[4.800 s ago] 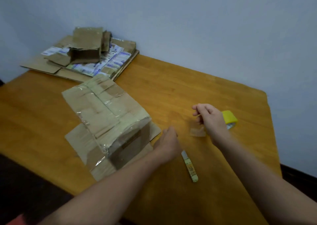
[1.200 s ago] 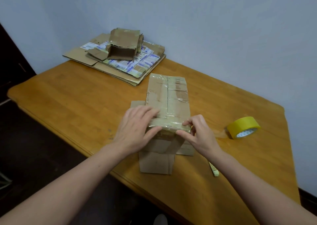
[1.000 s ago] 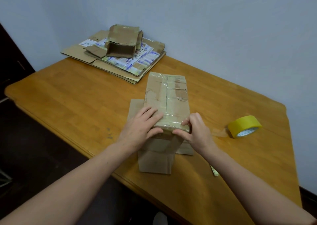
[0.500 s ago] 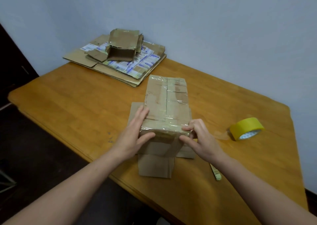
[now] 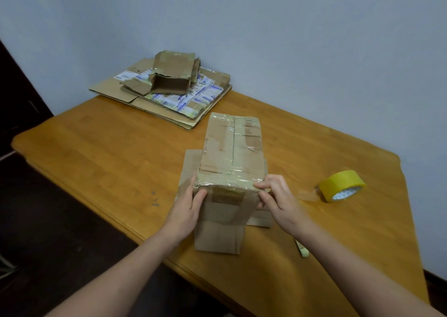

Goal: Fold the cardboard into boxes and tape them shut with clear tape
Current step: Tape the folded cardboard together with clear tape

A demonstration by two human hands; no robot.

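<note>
Pale blue wall (image 5: 290, 38) behind, a wooden desk (image 5: 108, 152) in front of it. Centre frame, the box (image 5: 232, 152) stands on its loose flaps, the top crossed with clear tape (image 5: 227, 178). The left hand (image 5: 186, 210) has its grip round the near left corner, thumb on the front face, likely to steady it. The right hand (image 5: 280, 203) pinches the near right corner, probably pressing that tape down over the edge. The tape roll (image 5: 342, 184) lies at right, within reach. Flat cardboard (image 5: 169, 106) waits upper left.

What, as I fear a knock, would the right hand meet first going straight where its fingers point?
The taped box: the right hand points left at its near right corner, fingers apparently touching it.
</note>
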